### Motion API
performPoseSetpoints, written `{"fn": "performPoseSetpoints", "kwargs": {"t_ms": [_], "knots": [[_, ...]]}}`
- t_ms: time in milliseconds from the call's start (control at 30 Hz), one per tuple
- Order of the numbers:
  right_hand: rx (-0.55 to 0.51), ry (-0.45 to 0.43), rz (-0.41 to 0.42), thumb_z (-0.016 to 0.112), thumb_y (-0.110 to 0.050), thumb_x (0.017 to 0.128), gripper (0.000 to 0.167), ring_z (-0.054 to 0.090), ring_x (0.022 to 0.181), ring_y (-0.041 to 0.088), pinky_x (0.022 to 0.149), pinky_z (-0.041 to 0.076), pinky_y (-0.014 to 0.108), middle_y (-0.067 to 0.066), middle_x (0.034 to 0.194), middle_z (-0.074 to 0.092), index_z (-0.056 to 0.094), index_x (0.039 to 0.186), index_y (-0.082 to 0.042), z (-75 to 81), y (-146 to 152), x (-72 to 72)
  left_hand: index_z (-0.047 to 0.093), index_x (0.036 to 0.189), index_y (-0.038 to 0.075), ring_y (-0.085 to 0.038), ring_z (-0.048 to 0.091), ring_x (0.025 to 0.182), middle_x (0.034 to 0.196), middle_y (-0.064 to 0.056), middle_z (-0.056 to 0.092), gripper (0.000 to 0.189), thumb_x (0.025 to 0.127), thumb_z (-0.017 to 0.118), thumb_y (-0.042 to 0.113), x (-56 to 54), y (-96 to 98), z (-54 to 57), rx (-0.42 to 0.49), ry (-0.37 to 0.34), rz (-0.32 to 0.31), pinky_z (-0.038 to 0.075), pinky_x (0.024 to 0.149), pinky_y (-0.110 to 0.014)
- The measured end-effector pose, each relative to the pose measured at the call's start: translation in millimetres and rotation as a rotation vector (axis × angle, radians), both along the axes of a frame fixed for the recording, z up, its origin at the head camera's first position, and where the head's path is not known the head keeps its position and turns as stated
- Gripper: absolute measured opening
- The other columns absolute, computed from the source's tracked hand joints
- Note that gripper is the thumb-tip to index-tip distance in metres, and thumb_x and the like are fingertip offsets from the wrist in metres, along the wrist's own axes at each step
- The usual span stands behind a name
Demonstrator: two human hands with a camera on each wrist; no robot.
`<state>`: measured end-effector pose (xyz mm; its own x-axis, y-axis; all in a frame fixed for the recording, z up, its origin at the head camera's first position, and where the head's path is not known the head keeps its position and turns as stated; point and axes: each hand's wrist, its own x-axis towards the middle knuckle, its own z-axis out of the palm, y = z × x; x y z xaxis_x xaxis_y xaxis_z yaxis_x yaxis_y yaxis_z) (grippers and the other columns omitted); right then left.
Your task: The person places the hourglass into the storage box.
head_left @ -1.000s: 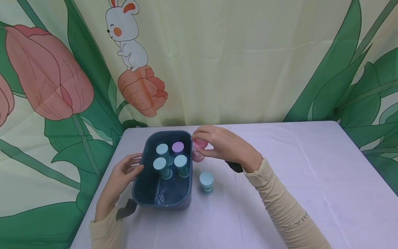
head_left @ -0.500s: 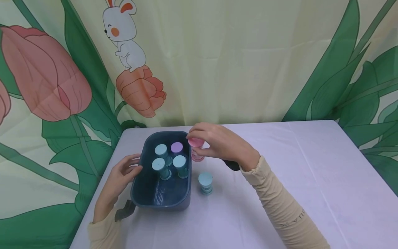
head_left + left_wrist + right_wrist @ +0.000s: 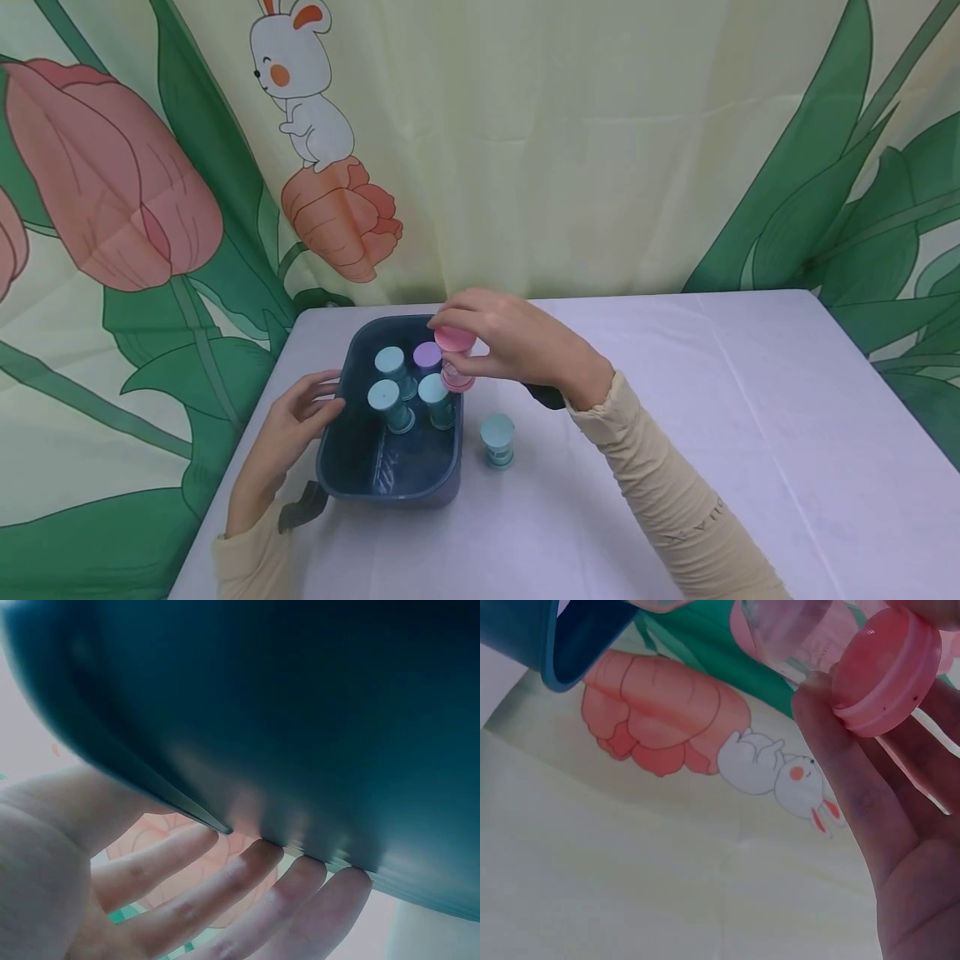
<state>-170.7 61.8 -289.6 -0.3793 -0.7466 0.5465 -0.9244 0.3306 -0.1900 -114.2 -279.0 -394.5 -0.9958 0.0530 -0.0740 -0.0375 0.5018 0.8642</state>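
Note:
My right hand (image 3: pixel 510 337) pinches a pink sand timer (image 3: pixel 456 340) over the right rim of a dark blue bin (image 3: pixel 390 483). The timer's pink end cap (image 3: pixel 889 671) and part of its clear body show large in the right wrist view. Three light blue timers (image 3: pixel 385 395) and a purple-capped one (image 3: pixel 427 356) stand inside the bin. My left hand (image 3: pixel 288 433) lies along the bin's left side; its extended fingers (image 3: pixel 225 881) touch the outer wall. Another light blue timer (image 3: pixel 498 437) stands upright on the table, right of the bin.
A white cloth covers the table (image 3: pixel 712 467), whose far edge meets a hanging curtain (image 3: pixel 585 150) printed with tulips, leaves and a rabbit on a carrot. The bin sits near the table's left side.
My right hand has moved left with the pink timer, from beside the bin to over its right rim. The left hand stays at the bin's side.

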Motion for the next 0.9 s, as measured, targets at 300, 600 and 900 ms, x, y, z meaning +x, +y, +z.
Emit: {"fn": "performPoseSetpoints", "kwargs": {"t_ms": [300, 600, 900], "knots": [[0.033, -0.008, 0.03, 0.075, -0.018, 0.087, 0.032, 0.062, 0.103, 0.016, 0.09, 0.052, 0.024, 0.004, 0.113, 0.067, 0.071, 0.116, -0.007, 2.6, -18, 1.1, 0.042, 0.149, 0.018, -0.038, 0.054, 0.129, 0.146, -0.016, 0.05, 0.057, 0.098, 0.062, 0.036, 0.5, -1.1, -0.2, 0.011, -0.011, 0.005, 0.052, 0.094, -0.05], [0.072, -0.069, 0.05, 0.074, -0.018, 0.088, 0.027, 0.061, 0.104, 0.015, 0.091, 0.051, 0.022, 0.003, 0.113, 0.066, 0.071, 0.113, -0.008, 1.1, -34, -0.3, 0.043, 0.148, 0.018, -0.039, 0.054, 0.129, 0.145, -0.018, 0.051, 0.057, 0.098, 0.063, 0.036, -0.6, -1.2, -1.4, 0.012, -0.003, 0.003, 0.051, 0.095, -0.055], [0.104, -0.085, 0.078, 0.073, -0.02, 0.088, 0.026, 0.061, 0.096, 0.012, 0.086, 0.051, 0.018, 0.001, 0.107, 0.067, 0.072, 0.111, -0.009, -4.7, -53, -5.3, 0.043, 0.148, 0.017, -0.04, 0.053, 0.129, 0.145, -0.019, 0.051, 0.058, 0.098, 0.062, 0.038, -2.7, -0.9, -0.8, 0.009, -0.015, 0.001, 0.051, 0.095, -0.055]]}}
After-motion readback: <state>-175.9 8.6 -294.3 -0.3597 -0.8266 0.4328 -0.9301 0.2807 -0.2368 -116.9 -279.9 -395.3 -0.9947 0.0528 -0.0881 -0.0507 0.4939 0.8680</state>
